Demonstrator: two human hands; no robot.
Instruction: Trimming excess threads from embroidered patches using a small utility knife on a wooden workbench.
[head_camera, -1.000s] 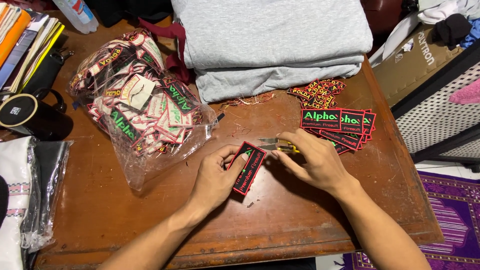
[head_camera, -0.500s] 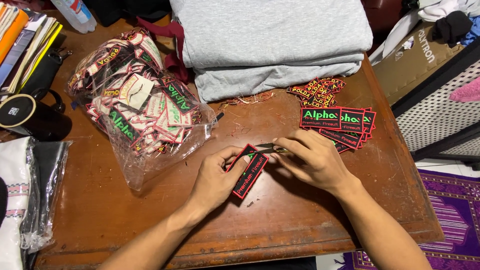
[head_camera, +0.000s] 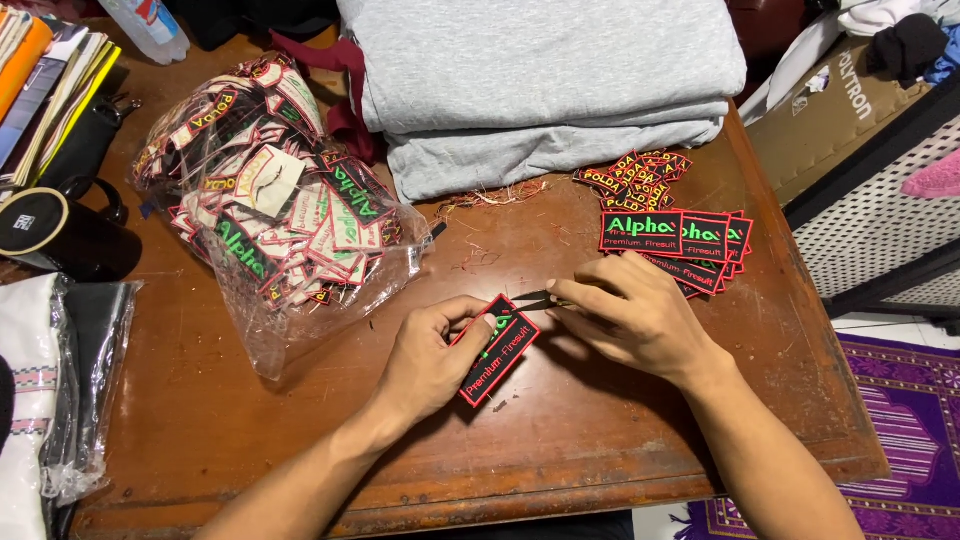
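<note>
The left hand (head_camera: 432, 358) pinches a thin, light, bendy patch (head_camera: 499, 348) by its edge, and the right hand (head_camera: 632, 318) is closed on small scissors (head_camera: 540, 298) at its top corner

We get bright, even overhead light, sharp focus, soft shadows under the hands (head_camera: 530, 340), mild glare on the plastic bag (head_camera: 300, 320).

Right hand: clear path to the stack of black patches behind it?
Probably yes. The right hand sits just in front of the stack of black patches on the table, with nothing between. But its fingers seem to pinch a small tool at the patch held by the left hand.
</note>
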